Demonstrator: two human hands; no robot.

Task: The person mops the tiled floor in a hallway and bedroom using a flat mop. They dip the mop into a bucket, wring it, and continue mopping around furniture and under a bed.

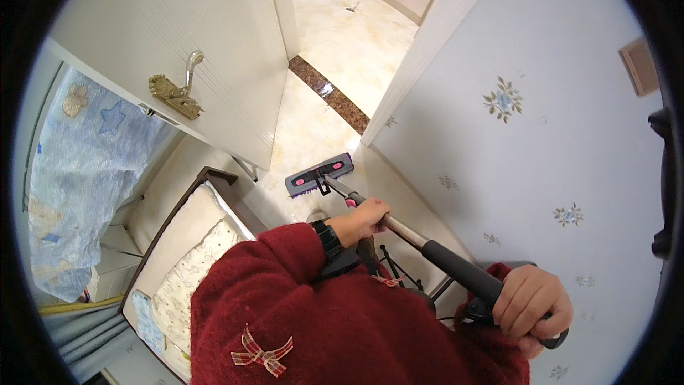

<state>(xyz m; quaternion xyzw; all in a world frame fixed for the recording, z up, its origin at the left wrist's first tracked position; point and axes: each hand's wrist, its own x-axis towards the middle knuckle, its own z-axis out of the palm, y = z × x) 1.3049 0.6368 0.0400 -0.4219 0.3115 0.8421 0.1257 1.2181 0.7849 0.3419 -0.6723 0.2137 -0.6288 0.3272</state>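
Observation:
A flat mop slants across the view, and both my hands grip its pole. My left hand [360,222] is closed around the bare metal tube [409,232] at mid-length. Higher up, my right hand [531,302] wraps the end of the black foam grip [462,271]. The grey mop head [319,175], with pink buttons and a purple fringe, lies flat on the pale tiled floor. It sits between the door's lower edge and the right-hand wall. My torso hides part of the floor beneath me.
An open white door [230,59] with a brass lever handle [184,88] stands at left. A brown marble threshold [334,96] crosses the doorway. At lower left is a dark-framed bed [176,246]. Floral wallpaper covers the right wall [513,166]. Thin black metal legs [398,270] stand near my body.

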